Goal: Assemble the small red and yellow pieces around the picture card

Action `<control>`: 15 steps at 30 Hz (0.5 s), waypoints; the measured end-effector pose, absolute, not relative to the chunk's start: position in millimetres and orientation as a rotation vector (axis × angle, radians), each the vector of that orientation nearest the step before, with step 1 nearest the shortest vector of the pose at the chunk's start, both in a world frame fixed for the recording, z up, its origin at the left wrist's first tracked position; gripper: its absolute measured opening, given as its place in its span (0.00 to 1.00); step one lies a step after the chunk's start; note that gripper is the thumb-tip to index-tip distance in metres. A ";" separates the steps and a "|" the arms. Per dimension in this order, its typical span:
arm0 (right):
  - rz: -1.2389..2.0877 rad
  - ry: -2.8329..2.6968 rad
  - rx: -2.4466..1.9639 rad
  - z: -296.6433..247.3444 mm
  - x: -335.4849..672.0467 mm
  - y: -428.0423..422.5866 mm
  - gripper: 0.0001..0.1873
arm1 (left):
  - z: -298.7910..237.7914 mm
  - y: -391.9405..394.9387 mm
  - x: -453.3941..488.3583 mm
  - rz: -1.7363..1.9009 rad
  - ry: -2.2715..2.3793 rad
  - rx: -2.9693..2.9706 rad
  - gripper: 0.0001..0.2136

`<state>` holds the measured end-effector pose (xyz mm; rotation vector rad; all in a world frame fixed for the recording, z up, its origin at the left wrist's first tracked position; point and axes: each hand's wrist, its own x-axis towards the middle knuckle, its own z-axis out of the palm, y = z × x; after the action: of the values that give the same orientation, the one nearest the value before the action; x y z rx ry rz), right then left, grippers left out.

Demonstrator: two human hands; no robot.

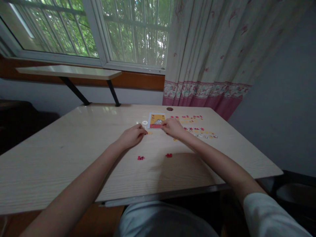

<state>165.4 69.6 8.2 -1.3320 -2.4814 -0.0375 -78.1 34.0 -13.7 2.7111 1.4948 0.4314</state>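
Observation:
My left hand (pixel 132 135) rests on the pale wooden table (pixel 61 154) with its fingers curled, pinching a small yellow puzzle piece (pixel 149 133) at the fingertips. My right hand (pixel 173 127) lies just to the right, fingers closed near the lower edge of a small yellow and red picture card (pixel 156 120). What the right fingers hold is hidden. Two red puzzle pieces (pixel 141 158) (pixel 169 155) lie nearer to me on the table.
Several red and yellow puzzle pieces (pixel 197 129) are spread in rows right of the card. A round cable hole (pixel 169 109) sits at the table's far edge. A window with a shelf (pixel 69 71) and a patterned curtain (pixel 209 52) stand behind.

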 end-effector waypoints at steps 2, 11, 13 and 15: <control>-0.045 -2.480 -1.376 8.6 176.4 68.0 0.11 | -14.2 33.9 -78.0 0.429 1.495 2.716 0.16; 0.003 -2.550 -1.425 1.2 185.4 53.9 0.11 | -12.6 31.9 -77.0 0.436 1.444 2.749 0.16; 0.001 -2.547 -1.419 -1.1 183.9 54.5 0.10 | -13.5 32.6 -77.1 0.424 1.449 2.742 0.16; -0.007 -2.537 -1.407 -3.5 182.4 55.2 0.10 | -14.9 33.7 -77.5 0.424 1.457 2.735 0.17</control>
<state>182.4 55.2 -3.5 -1.4067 -2.5368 -0.0073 -77.5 33.7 -14.9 2.7352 1.4572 0.4237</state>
